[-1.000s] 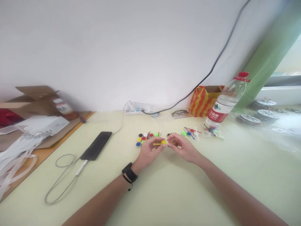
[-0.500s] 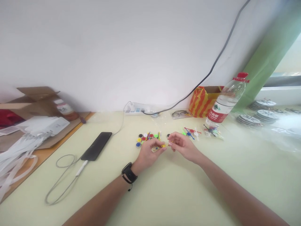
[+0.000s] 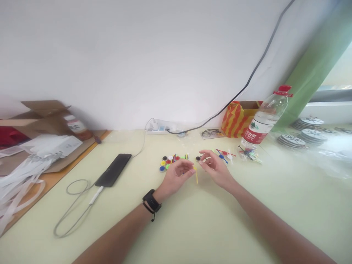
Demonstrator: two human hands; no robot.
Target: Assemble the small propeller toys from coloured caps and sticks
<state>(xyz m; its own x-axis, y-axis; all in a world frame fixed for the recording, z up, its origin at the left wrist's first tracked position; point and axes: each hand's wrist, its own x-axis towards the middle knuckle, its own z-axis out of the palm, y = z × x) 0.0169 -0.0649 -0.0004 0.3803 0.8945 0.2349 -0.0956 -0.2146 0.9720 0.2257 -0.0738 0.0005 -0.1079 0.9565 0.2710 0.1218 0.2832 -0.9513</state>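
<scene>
My left hand [image 3: 176,176], with a black watch on its wrist, pinches a small yellow spinner arrow [image 3: 197,178] between thumb and fingertips. Its thin pointer hangs down; the fingers partly hide the rest. To the right, my right hand [image 3: 216,169] has its fingers loosely bent and apart, with nothing visible in them. Beyond my left hand lie several round plastic discs [image 3: 162,163] in different colours and thin coloured sticks [image 3: 187,156]. A black disc [image 3: 198,158] lies by my right fingertips. Coloured spinner arrows [image 3: 224,153] on round bases lie past my right hand.
A phone [image 3: 113,170] on a cable lies left. At the back are a power strip [image 3: 156,129], glasses [image 3: 211,132], a striped bag [image 3: 233,119] and a large water bottle [image 3: 261,123]. Stacked round boards [image 3: 291,141] stand right; a cardboard box [image 3: 44,110] stands left.
My right fingers have come away from the yellow spinner arrow and spread apart. The yellow pointer, which lay sideways between both hands, now points down from my left fingertips.
</scene>
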